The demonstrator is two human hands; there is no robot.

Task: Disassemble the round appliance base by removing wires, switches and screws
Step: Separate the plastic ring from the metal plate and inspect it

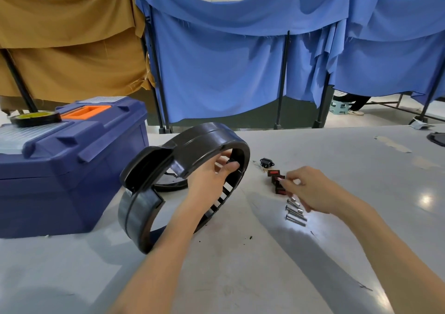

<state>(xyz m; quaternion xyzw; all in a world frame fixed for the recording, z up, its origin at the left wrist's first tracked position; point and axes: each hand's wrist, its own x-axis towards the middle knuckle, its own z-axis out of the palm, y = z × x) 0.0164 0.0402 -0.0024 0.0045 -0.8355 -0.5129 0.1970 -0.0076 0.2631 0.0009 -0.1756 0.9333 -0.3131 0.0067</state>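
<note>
The round appliance base (192, 142), a black plastic ring with slotted vents, stands tilted on its edge on the white table. My left hand (212, 176) reaches through the ring and grips its far inner rim. My right hand (305, 190) is to the right, fingertips pinched on a small black switch with a red face (279, 181) in a row of such switches. A black power socket (266, 162) with thin wires lies just beyond them. Several silver screws (295, 211) lie in a row below my right hand.
A blue toolbox (60, 169) with an orange handle stands at the left, a roll of black tape (36, 118) on its lid. A black part (437, 139) lies at the table's far right edge. Blue and brown cloths hang behind the table.
</note>
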